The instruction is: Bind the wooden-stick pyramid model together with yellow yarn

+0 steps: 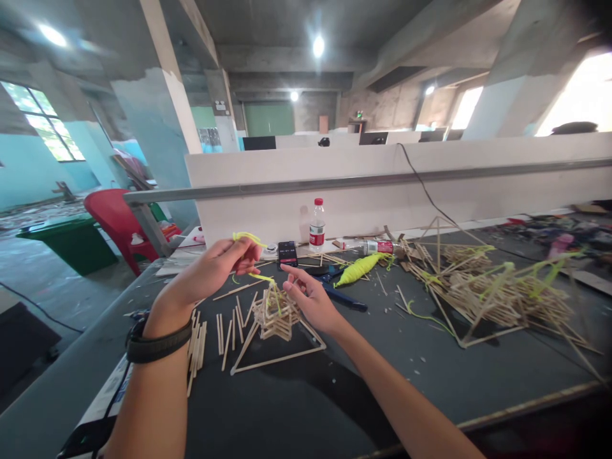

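My left hand (234,258) is closed on a neon-yellow string (261,277), one end of which loops above the fingers. From there the string runs down to the top of a small stacked frame of wooden sticks (277,315). Beside that top is my right hand (310,296), index finger stretched out and thumb apart from it; whether the thumb touches the string I cannot tell. The stick stack is star-shaped and sits within a larger triangular stick base (282,363). Loose sticks (229,331) lie left of it.
Behind the hands are a dark phone-like device (287,254), an upright water bottle (317,226) and a bottle on its side (373,247). A yellow string bundle (363,270) and a blue-handled tool (344,296) lie nearby. Finished-looking stick frames (492,293) crowd the right.
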{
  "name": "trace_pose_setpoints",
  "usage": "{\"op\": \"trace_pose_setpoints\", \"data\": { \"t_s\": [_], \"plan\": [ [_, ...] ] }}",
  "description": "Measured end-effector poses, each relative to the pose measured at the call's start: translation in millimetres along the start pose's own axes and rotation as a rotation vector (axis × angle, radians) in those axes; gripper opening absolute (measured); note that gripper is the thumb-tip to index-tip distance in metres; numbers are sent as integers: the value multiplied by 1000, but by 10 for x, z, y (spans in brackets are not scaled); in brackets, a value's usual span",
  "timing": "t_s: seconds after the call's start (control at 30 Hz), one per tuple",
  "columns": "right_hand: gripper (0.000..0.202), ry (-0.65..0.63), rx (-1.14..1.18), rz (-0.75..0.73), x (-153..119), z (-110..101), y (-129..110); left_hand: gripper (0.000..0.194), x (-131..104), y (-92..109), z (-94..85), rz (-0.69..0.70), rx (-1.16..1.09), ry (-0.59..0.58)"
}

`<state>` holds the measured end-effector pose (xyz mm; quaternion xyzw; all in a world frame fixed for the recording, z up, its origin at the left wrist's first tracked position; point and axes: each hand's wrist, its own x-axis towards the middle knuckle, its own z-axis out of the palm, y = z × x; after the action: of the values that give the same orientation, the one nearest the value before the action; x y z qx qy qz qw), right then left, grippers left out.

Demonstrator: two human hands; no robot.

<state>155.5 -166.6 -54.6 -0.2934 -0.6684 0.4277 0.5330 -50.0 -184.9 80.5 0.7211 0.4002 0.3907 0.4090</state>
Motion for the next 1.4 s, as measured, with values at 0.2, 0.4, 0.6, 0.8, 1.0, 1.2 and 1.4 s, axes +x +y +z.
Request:
{"op": "trace_pose_setpoints", "data": {
  "t_s": [0.2, 0.4, 0.6, 0.8, 1.0, 1.2, 1.4],
  "plan": [
    [28, 87, -38, -24, 50, 37, 77, 37, -3, -6, -11, 8, 6, 10],
    [32, 79, -25, -3, 45, 27, 37, 35, 17, -45, -30, 17, 11, 20],
    [37, 29, -16, 31, 12, 27, -57, 36, 11, -31, -24, 16, 11, 12],
    [34, 9, 19, 57, -7, 43, -44, 36, 0, -16, -24, 13, 10, -1],
    [27, 66, 2, 9, -20, 41, 15, 35, 2, -29, -26, 7, 38, 25],
    [23, 61, 22, 29, -24, 42, -6, 36, 5, -31, -24, 0, 27, 23],
    [28, 30, 51, 57, -22, 60, 46, 36, -1, -22, -20, 5, 22, 3]
  ]
}}
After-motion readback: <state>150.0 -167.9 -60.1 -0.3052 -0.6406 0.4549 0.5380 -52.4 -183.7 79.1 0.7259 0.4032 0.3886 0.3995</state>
